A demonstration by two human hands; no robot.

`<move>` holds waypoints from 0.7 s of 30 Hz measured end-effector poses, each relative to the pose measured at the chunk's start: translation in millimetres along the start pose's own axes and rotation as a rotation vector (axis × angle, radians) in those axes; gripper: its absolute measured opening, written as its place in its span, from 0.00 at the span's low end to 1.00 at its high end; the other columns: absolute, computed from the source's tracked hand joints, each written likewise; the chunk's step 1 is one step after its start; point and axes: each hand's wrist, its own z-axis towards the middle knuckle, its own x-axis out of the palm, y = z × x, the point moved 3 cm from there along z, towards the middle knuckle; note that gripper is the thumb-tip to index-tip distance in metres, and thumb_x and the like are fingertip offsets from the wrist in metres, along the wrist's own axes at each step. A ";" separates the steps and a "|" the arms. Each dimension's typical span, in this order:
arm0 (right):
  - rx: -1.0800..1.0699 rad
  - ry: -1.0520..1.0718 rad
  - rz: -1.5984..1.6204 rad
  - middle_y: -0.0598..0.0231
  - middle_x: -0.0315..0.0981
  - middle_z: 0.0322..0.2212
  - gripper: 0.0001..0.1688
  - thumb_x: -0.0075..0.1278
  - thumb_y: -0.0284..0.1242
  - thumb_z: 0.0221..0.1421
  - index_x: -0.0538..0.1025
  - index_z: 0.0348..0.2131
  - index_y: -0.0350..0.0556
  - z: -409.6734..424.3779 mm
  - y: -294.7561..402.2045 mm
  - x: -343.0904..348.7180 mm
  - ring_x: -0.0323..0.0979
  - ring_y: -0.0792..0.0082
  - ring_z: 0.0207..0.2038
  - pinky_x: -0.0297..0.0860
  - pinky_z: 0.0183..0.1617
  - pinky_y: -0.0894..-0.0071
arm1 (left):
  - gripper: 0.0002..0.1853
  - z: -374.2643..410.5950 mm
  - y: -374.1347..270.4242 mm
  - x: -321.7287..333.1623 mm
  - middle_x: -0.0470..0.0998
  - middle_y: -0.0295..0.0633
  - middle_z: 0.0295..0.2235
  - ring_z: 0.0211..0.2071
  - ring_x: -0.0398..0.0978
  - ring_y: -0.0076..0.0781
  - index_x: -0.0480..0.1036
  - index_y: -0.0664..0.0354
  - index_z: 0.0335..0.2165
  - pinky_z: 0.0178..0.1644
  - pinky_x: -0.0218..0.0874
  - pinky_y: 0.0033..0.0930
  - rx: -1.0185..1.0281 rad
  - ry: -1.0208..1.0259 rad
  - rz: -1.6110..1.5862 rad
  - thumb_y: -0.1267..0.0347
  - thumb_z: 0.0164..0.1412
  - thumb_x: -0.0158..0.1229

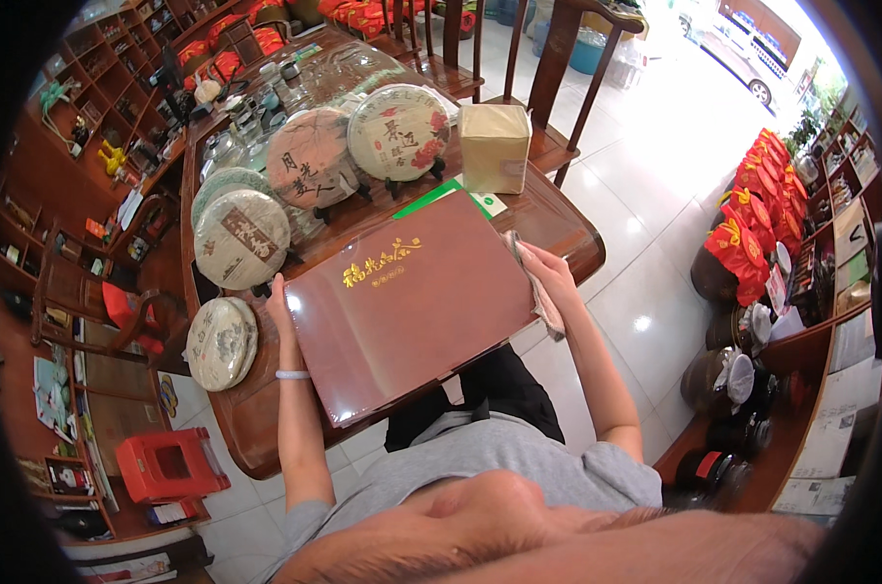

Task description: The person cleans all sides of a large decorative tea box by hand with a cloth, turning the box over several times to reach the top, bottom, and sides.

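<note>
A large flat brown gift box (419,314) with gold lettering and a glossy clear wrap lies tilted before me, at the near edge of the dark wooden table (247,431). My left hand (280,303) grips its left edge, fingers mostly hidden. At the right edge, my right hand (547,266) holds the box through a folded cloth (547,303), which hangs down past the corner. Beyond the box's far edge, a green and white packet (441,197) lies partly covered. A paper-wrapped block (494,150) stands just behind it.
Wrapped tea cakes on stands (399,135) line the table, with more cakes (222,343) lying at its left. A wooden chair (558,87) stands behind. Red-covered jars (740,241) line the right side. A red plastic stool (167,463) sits on the floor at lower left.
</note>
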 end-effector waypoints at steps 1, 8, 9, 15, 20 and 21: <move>-0.019 -0.008 -0.057 0.66 0.71 0.37 0.22 0.46 0.33 0.56 0.69 0.47 0.38 9.6 2.9 -1.6 0.66 0.80 0.39 0.64 0.43 0.81 | 0.22 0.7 0.1 1.1 0.73 0.36 0.23 0.23 0.67 0.21 0.74 0.68 0.27 0.29 0.57 0.21 -0.002 0.057 -0.024 0.56 0.58 0.47; -0.087 0.028 -0.231 0.67 0.71 0.35 0.22 0.46 0.36 0.54 0.70 0.46 0.40 99.3 16.8 23.1 0.66 0.81 0.36 0.64 0.41 0.81 | 0.25 -16.6 2.9 3.5 0.68 0.40 0.43 0.43 0.66 0.26 0.61 0.67 0.49 0.47 0.56 0.27 -0.115 0.185 -0.388 0.58 0.61 0.41; -0.081 0.045 -0.203 0.67 0.71 0.35 0.22 0.46 0.36 0.54 0.71 0.45 0.40 116.3 8.0 24.7 0.66 0.81 0.36 0.64 0.41 0.81 | 0.24 -19.6 7.2 -4.6 0.69 0.40 0.43 0.43 0.66 0.26 0.62 0.67 0.48 0.47 0.56 0.27 -0.091 0.237 -0.403 0.59 0.61 0.42; -0.045 -0.024 -0.207 0.67 0.72 0.33 0.22 0.46 0.37 0.54 0.72 0.42 0.39 150.5 -40.9 9.6 0.66 0.80 0.36 0.63 0.40 0.78 | 0.18 -35.5 8.1 -3.1 0.71 0.37 0.38 0.39 0.68 0.24 0.67 0.65 0.42 0.44 0.58 0.25 0.001 0.366 -0.359 0.64 0.59 0.44; 0.006 0.027 -0.267 0.71 0.70 0.32 0.21 0.42 0.36 0.57 0.70 0.43 0.39 65.7 -18.1 -0.5 0.64 0.82 0.36 0.63 0.40 0.79 | 0.16 -35.6 12.4 -11.9 0.71 0.37 0.37 0.39 0.68 0.24 0.67 0.65 0.42 0.43 0.58 0.24 -0.044 0.371 -0.391 0.67 0.58 0.43; 0.014 0.008 -0.275 0.71 0.70 0.32 0.21 0.42 0.36 0.57 0.70 0.44 0.39 41.0 -7.5 1.4 0.64 0.82 0.35 0.63 0.40 0.80 | 0.16 -35.6 13.5 -13.1 0.71 0.37 0.37 0.39 0.68 0.23 0.67 0.65 0.42 0.43 0.58 0.24 -0.037 0.360 -0.379 0.67 0.57 0.43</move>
